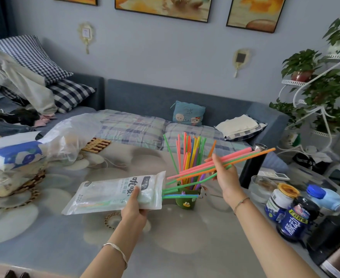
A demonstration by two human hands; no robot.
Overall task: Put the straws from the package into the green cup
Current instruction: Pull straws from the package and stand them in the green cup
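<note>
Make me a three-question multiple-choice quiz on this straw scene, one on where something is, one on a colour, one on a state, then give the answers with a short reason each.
1. Where does the green cup stand?
A. on the sofa
B. on the table, just past the open end of the package
C. on the plant rack

2. What colour is the cap of the bottle at the right edge of the table?
A. blue
B. red
C. white

3. What is the right hand doing?
A. resting flat on the table
B. holding a bunch of straws in its grip, above the cup
C. holding the tissue box

Answers:
1 B, the cup sits on the table right by the mouth of the package, which the left hand holds.
2 A, its cap is plainly blue.
3 B, pink, orange and green straws run through its fingers.
</note>
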